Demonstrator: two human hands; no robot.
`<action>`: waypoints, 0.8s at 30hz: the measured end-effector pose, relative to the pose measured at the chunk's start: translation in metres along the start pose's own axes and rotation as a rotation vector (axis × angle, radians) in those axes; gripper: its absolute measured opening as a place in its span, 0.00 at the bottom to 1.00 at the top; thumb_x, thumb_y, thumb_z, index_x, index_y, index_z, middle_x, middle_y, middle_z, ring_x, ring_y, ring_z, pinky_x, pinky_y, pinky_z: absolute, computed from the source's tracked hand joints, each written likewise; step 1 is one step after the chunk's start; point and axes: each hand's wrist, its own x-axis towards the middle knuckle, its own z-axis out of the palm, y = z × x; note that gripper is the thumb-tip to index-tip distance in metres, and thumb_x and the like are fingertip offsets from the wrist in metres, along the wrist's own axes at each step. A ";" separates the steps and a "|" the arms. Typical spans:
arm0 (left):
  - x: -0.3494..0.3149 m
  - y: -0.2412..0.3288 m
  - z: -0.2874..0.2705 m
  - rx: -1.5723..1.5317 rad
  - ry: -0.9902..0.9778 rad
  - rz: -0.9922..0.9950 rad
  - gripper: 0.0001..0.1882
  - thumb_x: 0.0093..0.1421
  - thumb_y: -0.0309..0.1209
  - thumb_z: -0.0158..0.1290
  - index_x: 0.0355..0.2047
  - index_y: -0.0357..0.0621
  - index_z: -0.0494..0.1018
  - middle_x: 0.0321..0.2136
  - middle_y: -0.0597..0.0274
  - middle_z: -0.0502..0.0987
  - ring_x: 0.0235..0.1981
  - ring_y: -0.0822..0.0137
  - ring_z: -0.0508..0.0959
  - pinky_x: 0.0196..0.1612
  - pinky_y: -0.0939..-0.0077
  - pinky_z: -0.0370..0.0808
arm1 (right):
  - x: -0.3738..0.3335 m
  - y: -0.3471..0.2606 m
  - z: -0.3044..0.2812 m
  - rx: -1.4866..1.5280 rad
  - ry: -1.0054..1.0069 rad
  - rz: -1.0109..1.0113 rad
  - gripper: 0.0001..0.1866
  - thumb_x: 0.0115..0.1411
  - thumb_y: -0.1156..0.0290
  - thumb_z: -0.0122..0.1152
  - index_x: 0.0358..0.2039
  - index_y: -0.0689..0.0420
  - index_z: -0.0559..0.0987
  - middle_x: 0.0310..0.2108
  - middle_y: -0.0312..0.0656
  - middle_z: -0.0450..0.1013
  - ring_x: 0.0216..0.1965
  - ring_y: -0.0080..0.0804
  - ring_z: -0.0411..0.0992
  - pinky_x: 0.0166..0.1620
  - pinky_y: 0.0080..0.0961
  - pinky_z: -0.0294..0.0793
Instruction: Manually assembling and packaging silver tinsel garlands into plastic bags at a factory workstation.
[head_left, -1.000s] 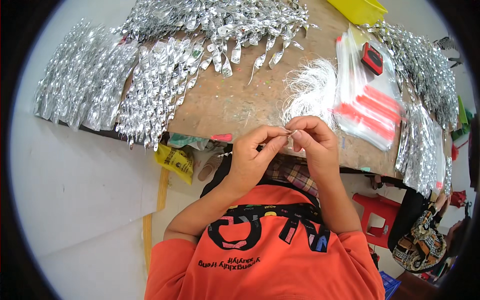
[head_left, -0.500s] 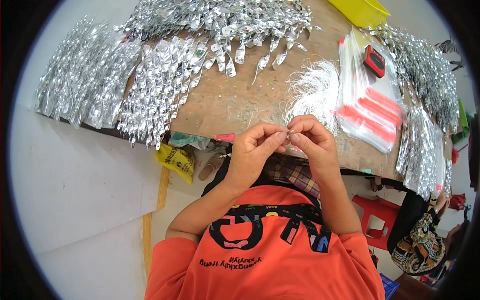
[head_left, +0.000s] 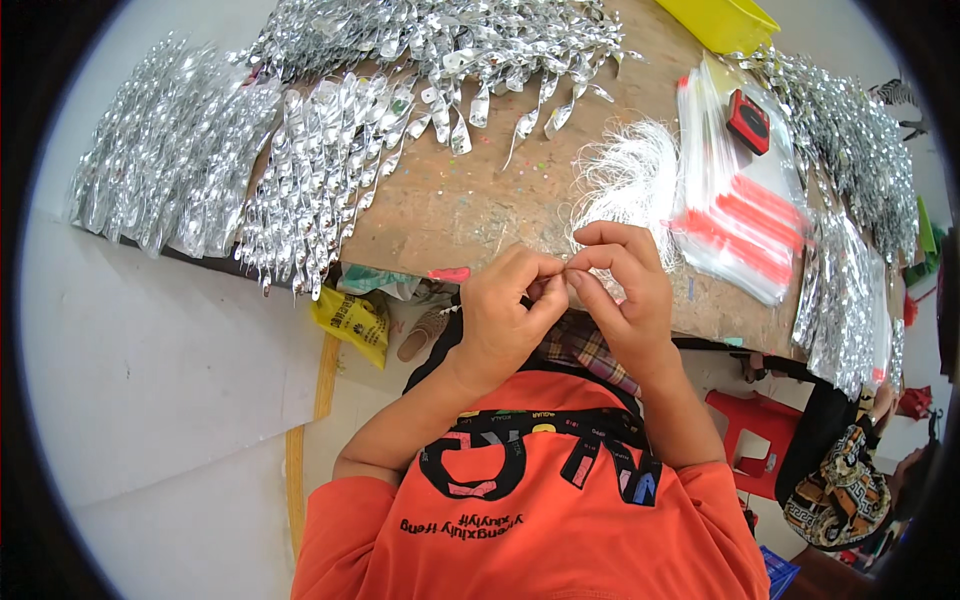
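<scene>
My left hand (head_left: 512,312) and my right hand (head_left: 625,290) meet at the front edge of the wooden table (head_left: 470,215). Thumb and forefinger of each are pinched, the tips touching. Whatever sits between them is too small to make out. Just beyond my right hand lies a loose bundle of thin white strings (head_left: 630,180). To the left, rows of silver twisted spiral strips (head_left: 325,165) hang over the table edge. More silver spirals (head_left: 440,50) are heaped at the back.
Clear plastic bags with red-orange ends (head_left: 745,230) lie to the right, a small red-and-black device (head_left: 748,122) on them. A yellow basin (head_left: 720,22) stands at the back. Wrapped silver strips (head_left: 160,150) cover the far left. Another person's patterned sleeve (head_left: 840,490) and a red stool (head_left: 750,440) are at right.
The fingers of my right hand have lifted and spread a little, while its thumb and forefinger remain pinched. My left hand has turned slightly. Everything on the table stays put.
</scene>
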 end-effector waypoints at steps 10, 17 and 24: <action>0.006 -0.007 -0.010 -0.996 -0.234 -0.679 0.07 0.57 0.30 0.52 0.31 0.40 0.71 0.23 0.66 0.74 0.22 0.80 0.71 0.23 0.90 0.63 | -0.004 0.008 0.001 0.112 0.063 -0.061 0.05 0.50 0.80 0.58 0.29 0.60 0.76 0.36 0.42 0.70 0.38 0.30 0.68 0.41 0.23 0.67; 0.007 0.000 -0.013 -0.991 -0.236 -0.654 0.05 0.55 0.27 0.53 0.30 0.39 0.71 0.21 0.66 0.73 0.21 0.78 0.70 0.25 0.89 0.66 | -0.008 0.016 0.004 0.276 0.027 0.158 0.07 0.49 0.83 0.58 0.30 0.61 0.75 0.31 0.40 0.72 0.34 0.28 0.69 0.38 0.20 0.67; 0.005 -0.003 -0.006 -0.961 -0.166 -0.586 0.05 0.55 0.27 0.53 0.30 0.39 0.71 0.22 0.66 0.73 0.22 0.79 0.70 0.26 0.89 0.66 | -0.009 0.008 0.006 0.183 0.070 0.030 0.06 0.49 0.77 0.60 0.29 0.56 0.77 0.27 0.35 0.73 0.29 0.28 0.70 0.35 0.22 0.62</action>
